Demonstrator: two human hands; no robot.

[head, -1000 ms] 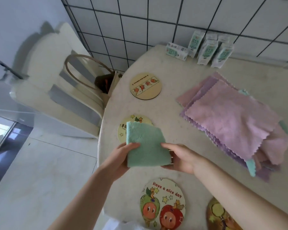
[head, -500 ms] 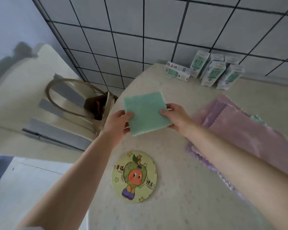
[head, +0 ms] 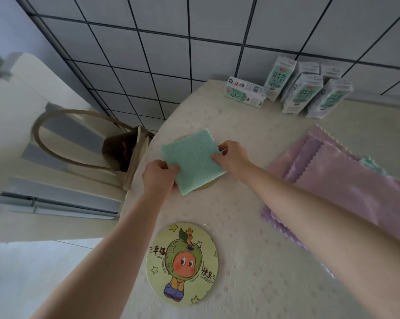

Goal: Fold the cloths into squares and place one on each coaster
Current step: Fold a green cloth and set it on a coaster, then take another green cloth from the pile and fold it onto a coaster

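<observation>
Mint-green folded square cloth (head: 193, 161) sits over a round tan coaster (head: 205, 186), rim showing at 5 o'clock. Left hand (head: 158, 174) pinches its 8 o'clock corner; right hand (head: 232, 155) pinches the 3 o'clock edge. Round cartoon-printed coaster (head: 182, 263) at 6 o'clock; pink-and-lilac cloth pile (head: 346, 180) at 3 o'clock.

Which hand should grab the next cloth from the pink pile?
Probably the right hand: the pile lies just beside that arm, while the left hand holds the green cloth on the side away from it.
</observation>
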